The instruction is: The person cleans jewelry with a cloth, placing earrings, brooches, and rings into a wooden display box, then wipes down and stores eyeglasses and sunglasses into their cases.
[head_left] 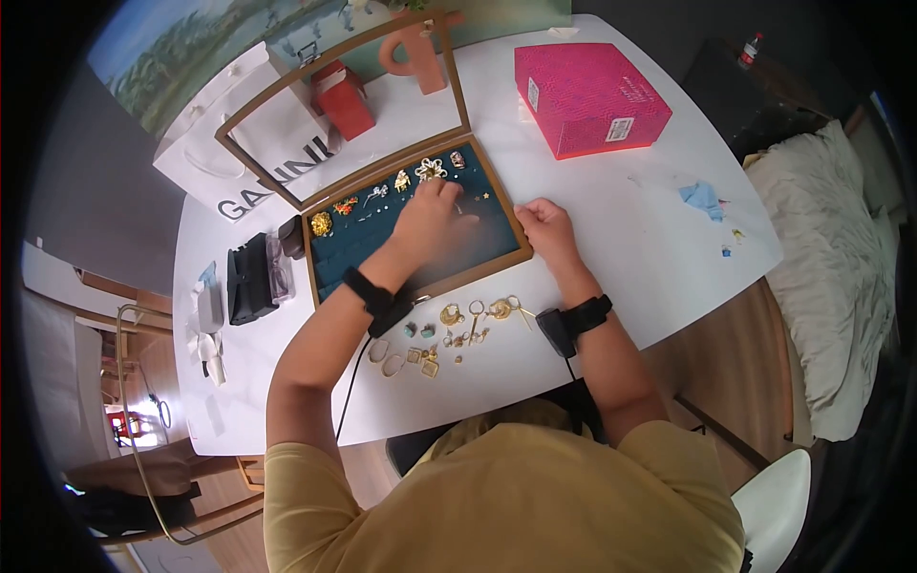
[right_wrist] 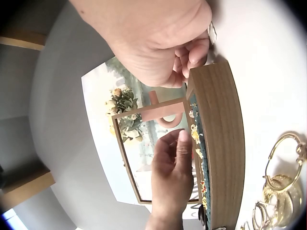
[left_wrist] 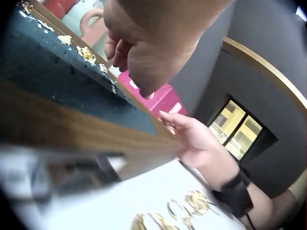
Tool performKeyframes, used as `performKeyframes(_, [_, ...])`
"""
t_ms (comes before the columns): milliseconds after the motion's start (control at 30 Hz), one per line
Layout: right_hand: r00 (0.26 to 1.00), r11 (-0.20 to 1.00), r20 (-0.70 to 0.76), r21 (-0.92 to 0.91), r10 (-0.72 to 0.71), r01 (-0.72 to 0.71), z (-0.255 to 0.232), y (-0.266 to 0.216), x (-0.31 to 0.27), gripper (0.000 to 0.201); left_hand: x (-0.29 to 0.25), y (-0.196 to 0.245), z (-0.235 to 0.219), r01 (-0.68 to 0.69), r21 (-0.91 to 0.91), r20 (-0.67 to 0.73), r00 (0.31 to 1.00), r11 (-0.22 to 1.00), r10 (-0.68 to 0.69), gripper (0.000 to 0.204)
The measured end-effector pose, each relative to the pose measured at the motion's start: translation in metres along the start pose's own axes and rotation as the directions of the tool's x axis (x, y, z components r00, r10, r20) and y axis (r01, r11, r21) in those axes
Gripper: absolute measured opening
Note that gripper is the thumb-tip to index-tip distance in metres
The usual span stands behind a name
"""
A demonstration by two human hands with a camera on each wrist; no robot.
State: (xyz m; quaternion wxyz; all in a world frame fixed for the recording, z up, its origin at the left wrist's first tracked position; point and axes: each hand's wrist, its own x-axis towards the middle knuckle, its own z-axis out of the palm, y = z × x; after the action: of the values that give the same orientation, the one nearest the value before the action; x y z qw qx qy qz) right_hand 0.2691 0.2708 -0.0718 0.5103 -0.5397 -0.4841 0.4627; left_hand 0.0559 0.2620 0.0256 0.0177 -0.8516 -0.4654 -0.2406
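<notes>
A wooden jewelry display box [head_left: 430,288] lies on the table with its framed clear lid raised and a dark teal lining inside. Gold and coloured brooches, among them a flower brooch [head_left: 431,170], sit in a row along its far side. My left hand [head_left: 435,224], blurred in the head view, hovers over the lining with fingers loosely bent; no item shows in it. At the box's right side my right hand [head_left: 547,229] grips the wooden edge, fingers curled at the corner. Beside those fingers in the right wrist view is a small silvery piece [right_wrist: 212,33].
Gold hoops, turquoise earrings [head_left: 427,330] and other jewelry lie before the box. A pink box [head_left: 592,100] stands at the back right. Behind the lid are a white paper bag [head_left: 244,124] and a red box [head_left: 344,103]. A dark case [head_left: 250,282] is at left.
</notes>
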Motion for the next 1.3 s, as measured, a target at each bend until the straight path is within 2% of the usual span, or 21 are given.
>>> performKeyframes(33, [1.0, 1.0, 0.001, -0.001, -0.012, 0.012, 0.0, 0.002, 0.001, 0.022, 0.006, -0.007, 0.002, 0.074, 0.02, 0.154, 0.985, 0.997, -0.076, 0.05])
performKeyframes(133, [1.0, 1.0, -0.009, -0.022, -0.015, 0.014, 0.001, -0.002, -0.002, 0.023, 0.018, -0.028, 0.014, 0.13, -0.157, 0.398, 0.916, 0.979, -0.058, 0.047])
performKeyframes(167, [1.0, 0.999, -0.015, -0.031, -0.009, 0.008, 0.001, -0.003, -0.003, 0.023, 0.021, -0.032, 0.016, 0.134, -0.19, 0.397, 0.917, 0.973, -0.049, 0.035])
performKeyframes(267, [0.999, 0.997, -0.017, -0.065, -0.046, 0.045, 0.001, -0.002, -0.003, 0.023, 0.022, -0.05, 0.02, 0.138, -0.366, 0.383, 0.924, 0.92, 0.013, 0.02])
performKeyframes(300, [0.999, 0.996, -0.022, -0.077, -0.045, 0.043, 0.001, -0.001, -0.003, 0.023, 0.02, -0.054, 0.024, 0.138, -0.392, 0.326, 0.945, 0.91, -0.004, 0.012])
performKeyframes(400, [0.999, 0.993, -0.029, -0.113, -0.046, 0.043, 0.002, -0.001, -0.001, 0.024, 0.017, -0.06, 0.032, 0.23, -0.334, 0.18, 0.968, 0.914, -0.178, 0.013])
performKeyframes(500, [0.998, 0.991, -0.033, -0.128, -0.047, 0.042, 0.002, -0.002, -0.001, 0.024, 0.02, -0.05, 0.036, 0.015, -0.359, -0.001, 1.0, 0.933, -0.016, 0.015])
performKeyframes(600, [0.998, 0.993, -0.036, -0.107, -0.043, 0.039, 0.003, -0.001, -0.001, 0.025, 0.029, -0.028, 0.03, 0.095, -0.306, 0.17, 0.984, 0.947, -0.044, 0.021])
performKeyframes(633, [0.998, 0.995, -0.037, -0.094, -0.047, 0.044, 0.004, 0.002, 0.0, 0.025, 0.031, -0.025, 0.032, 0.095, -0.277, 0.192, 0.98, 0.956, -0.042, 0.03])
performKeyframes(733, [0.999, 0.997, -0.027, -0.063, -0.044, 0.042, 0.003, 0.007, 0.003, 0.025, 0.039, -0.02, 0.037, -0.004, -0.227, 0.202, 0.978, 0.974, 0.051, 0.039])
performKeyframes(767, [0.999, 0.998, -0.02, -0.054, -0.039, 0.038, 0.003, 0.007, 0.003, 0.024, 0.042, -0.023, 0.042, -0.098, -0.177, 0.204, 0.97, 0.979, 0.134, 0.039])
performKeyframes(967, [0.997, 0.997, -0.041, -0.056, -0.059, 0.057, 0.004, 0.003, 0.0, 0.024, 0.05, -0.038, 0.06, -0.165, -0.092, 0.306, 0.934, 0.982, 0.185, 0.03])
performKeyframes(1067, [0.998, 0.997, -0.041, -0.064, -0.057, 0.054, 0.004, -0.001, -0.002, 0.024, 0.052, -0.042, 0.066, -0.16, -0.075, 0.276, 0.945, 0.984, 0.175, 0.029])
performKeyframes(1167, [0.996, 0.994, -0.04, -0.086, -0.073, 0.07, 0.004, 0.001, -0.001, 0.023, 0.052, -0.042, 0.067, -0.153, -0.147, 0.2, 0.963, 0.977, 0.181, 0.025])
performKeyframes(1267, [0.997, 0.991, -0.037, -0.117, -0.068, 0.063, 0.003, -0.001, -0.002, 0.024, 0.051, -0.042, 0.056, -0.04, -0.23, 0.178, 0.98, 0.972, 0.083, 0.02])
performKeyframes(1300, [0.997, 0.991, -0.037, -0.117, -0.065, 0.06, 0.003, -0.003, -0.003, 0.024, 0.05, -0.043, 0.052, -0.023, -0.265, 0.213, 0.974, 0.964, 0.082, 0.018])
